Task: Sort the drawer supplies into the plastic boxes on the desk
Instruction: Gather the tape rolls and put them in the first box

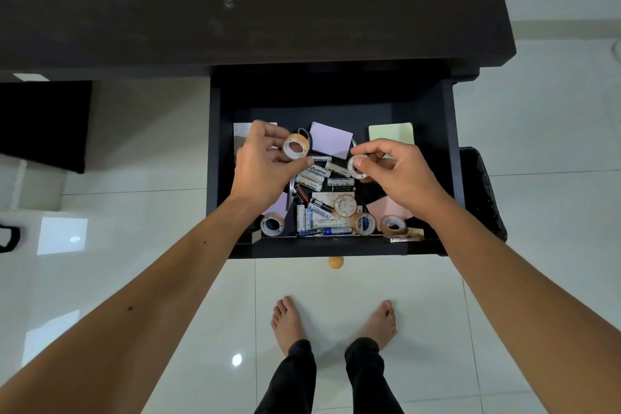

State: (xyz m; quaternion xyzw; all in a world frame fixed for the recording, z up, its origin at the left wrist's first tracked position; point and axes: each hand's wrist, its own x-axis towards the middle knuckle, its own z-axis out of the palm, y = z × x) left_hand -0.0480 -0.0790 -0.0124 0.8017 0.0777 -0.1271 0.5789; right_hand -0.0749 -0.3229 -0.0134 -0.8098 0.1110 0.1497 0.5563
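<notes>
Hands over open drawer [447, 131], left hand [260, 166] pinching patterned tape roll [296, 145], right hand [396, 171] pinching white tape roll [357, 167].

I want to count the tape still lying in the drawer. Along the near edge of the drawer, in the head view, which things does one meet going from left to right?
Clear tape roll → blue-label battery → roll with blue print → brownish tape roll.

Open dark drawer [440, 131]: batteries [340, 182], tape rolls [272, 224], sticky notes [330, 139].
</notes>
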